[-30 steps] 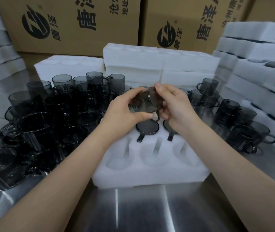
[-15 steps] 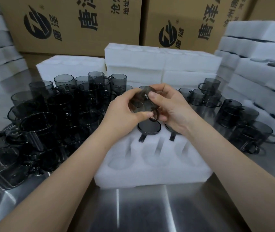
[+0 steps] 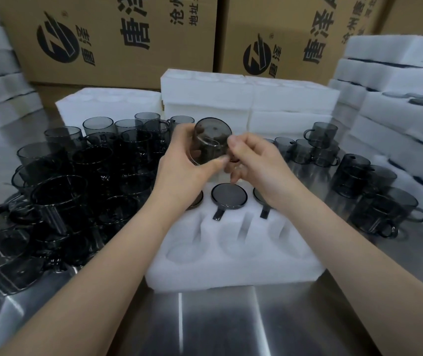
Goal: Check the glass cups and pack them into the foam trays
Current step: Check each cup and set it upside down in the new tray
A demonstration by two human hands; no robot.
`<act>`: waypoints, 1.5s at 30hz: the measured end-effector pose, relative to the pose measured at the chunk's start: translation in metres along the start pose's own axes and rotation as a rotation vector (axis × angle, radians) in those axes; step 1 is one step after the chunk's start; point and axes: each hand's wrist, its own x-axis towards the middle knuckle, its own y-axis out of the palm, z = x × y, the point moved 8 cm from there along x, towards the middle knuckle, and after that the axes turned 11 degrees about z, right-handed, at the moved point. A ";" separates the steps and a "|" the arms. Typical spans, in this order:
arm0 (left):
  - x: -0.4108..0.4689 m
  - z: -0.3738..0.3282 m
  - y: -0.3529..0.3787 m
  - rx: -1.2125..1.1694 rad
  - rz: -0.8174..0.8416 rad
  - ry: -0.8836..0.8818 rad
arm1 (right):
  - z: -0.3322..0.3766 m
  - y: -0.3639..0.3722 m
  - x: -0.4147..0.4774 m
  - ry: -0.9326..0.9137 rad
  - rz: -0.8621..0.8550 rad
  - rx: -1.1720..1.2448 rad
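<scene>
Nearest, a steel worktop (image 3: 218, 325) is seen, and on it a white foam tray (image 3: 231, 271) is laid, with its near row of round pockets in full view. Three dark cups (image 3: 228, 196) are seated upside down in its far row, the outer two partly hidden by the wrists. Above that row a smoky glass cup (image 3: 209, 140) is held tilted, base uppermost: it is gripped round its wall by the left hand (image 3: 179, 170) and pinched at its right side by the right hand (image 3: 259, 163). Many loose cups (image 3: 76, 176) are crowded to the left, and further cups (image 3: 372, 181) are stood to the right. Beyond, stacked foam trays (image 3: 231, 98) are piled before printed cardboard boxes (image 3: 128, 34).
</scene>
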 end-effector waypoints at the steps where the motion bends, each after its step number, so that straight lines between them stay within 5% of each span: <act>1: 0.000 0.001 -0.001 0.007 -0.010 -0.001 | -0.001 0.004 0.000 0.010 0.026 -0.077; 11: 0.000 -0.003 0.001 0.043 0.020 0.049 | -0.004 0.004 0.000 0.021 0.097 0.056; 20: 0.000 0.005 -0.002 -0.071 -0.024 -0.099 | 0.002 0.011 -0.008 -0.055 0.173 0.139; 36: -0.003 -0.011 0.011 0.140 0.100 0.065 | -0.003 -0.004 -0.007 0.028 -0.032 -0.058; 40: -0.001 -0.005 0.007 0.009 0.090 0.025 | 0.002 -0.012 -0.010 -0.031 -0.082 0.052; 45: -0.002 -0.001 0.008 -0.134 0.122 0.046 | 0.003 -0.011 -0.008 -0.041 -0.059 -0.098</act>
